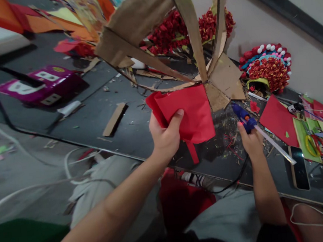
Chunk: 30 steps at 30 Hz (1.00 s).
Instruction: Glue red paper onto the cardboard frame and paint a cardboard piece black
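Red sheet in the left hand (166, 135), blue glue gun in the right (251, 138).
Nearest, the left hand pinches the folded red sheet (190, 113) under its thumb, above the near edge of the dark counter (140, 134); the right hand grips the glue gun (243, 116), a clear glue stick (275, 143) jutting from its back toward a phone (298, 168) at right. Farther, a cardboard frame (196, 32) rises beyond the sheet, and a purple power strip (42, 85) lies left, its yellow label (58, 69) too blurred to read.

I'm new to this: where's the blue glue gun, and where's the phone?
Blue glue gun (240, 112): head view, on its blue body.
Phone (299, 168): head view, middle of its dark screen.
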{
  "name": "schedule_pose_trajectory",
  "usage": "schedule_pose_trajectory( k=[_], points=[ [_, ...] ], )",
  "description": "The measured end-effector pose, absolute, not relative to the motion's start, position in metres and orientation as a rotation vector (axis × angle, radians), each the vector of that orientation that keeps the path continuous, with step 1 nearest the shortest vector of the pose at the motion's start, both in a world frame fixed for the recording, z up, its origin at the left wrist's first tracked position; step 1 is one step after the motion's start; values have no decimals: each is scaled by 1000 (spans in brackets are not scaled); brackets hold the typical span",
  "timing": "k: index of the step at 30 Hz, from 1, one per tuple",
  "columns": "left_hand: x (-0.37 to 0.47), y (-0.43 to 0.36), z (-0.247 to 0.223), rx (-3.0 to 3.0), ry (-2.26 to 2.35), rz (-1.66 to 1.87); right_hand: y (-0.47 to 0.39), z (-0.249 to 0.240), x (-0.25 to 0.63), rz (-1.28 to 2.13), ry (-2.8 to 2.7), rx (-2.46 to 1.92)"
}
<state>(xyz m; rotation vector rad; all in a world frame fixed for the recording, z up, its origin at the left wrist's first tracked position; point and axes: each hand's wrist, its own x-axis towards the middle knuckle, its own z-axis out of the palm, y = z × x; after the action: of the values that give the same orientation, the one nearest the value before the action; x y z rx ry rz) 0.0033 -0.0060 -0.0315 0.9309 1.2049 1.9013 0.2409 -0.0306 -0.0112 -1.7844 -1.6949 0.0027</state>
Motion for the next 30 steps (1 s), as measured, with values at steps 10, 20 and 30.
schedule_pose_trajectory(
  k=[10, 20, 30],
  points=[
    [7, -7, -10, 545, 1001, 1884, -16, -26, 259, -8, -1878, -1946],
    [0, -5, -14, 580, 983, 1771, -49, 34, 203, -435, -2218, -1288],
    [3, -13, -15, 484, 956, 1487, -46, 13, 158, 213, -2097, -1365]
  ],
)
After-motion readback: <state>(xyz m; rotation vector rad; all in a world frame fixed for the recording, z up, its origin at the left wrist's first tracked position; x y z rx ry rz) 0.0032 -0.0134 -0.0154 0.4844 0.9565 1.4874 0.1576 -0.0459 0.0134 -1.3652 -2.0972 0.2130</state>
